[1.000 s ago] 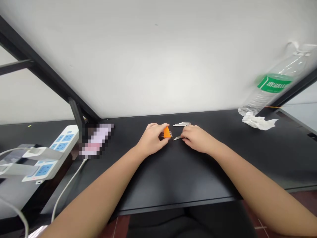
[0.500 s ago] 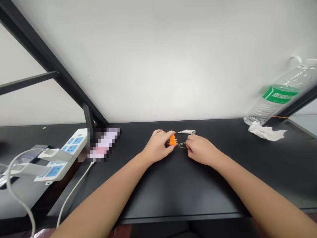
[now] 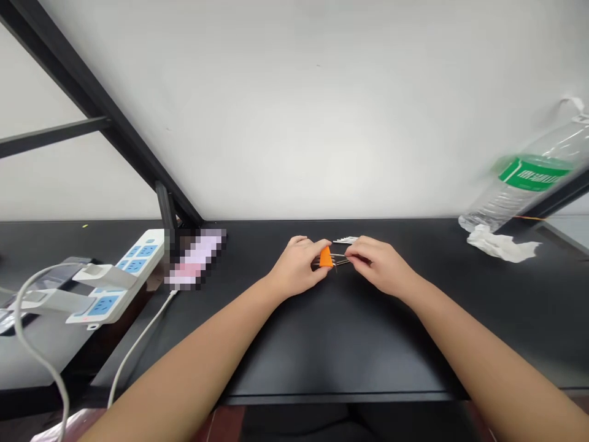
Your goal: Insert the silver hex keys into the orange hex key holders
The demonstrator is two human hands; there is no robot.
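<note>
My left hand [image 3: 297, 270] is closed around a small orange holder [image 3: 326, 257] with thin metal rods sticking out of it, held just above the black table [image 3: 322, 344]. My right hand [image 3: 380, 265] pinches one thin metal rod [image 3: 341, 260] whose end meets the orange holder. Behind the hands, a few more silver rods [image 3: 345, 240] lie side by side on the table.
A white power strip [image 3: 119, 279] with blue sockets and a white cable [image 3: 138, 344] sit at the left, next to a black frame post [image 3: 164, 212]. A clear plastic bottle [image 3: 529, 181] with a green label and crumpled white paper [image 3: 499, 244] stand at the far right.
My right hand has shifted left, bringing its rod against the orange holder. The left hand has kept its hold. The camera view has drifted slightly.
</note>
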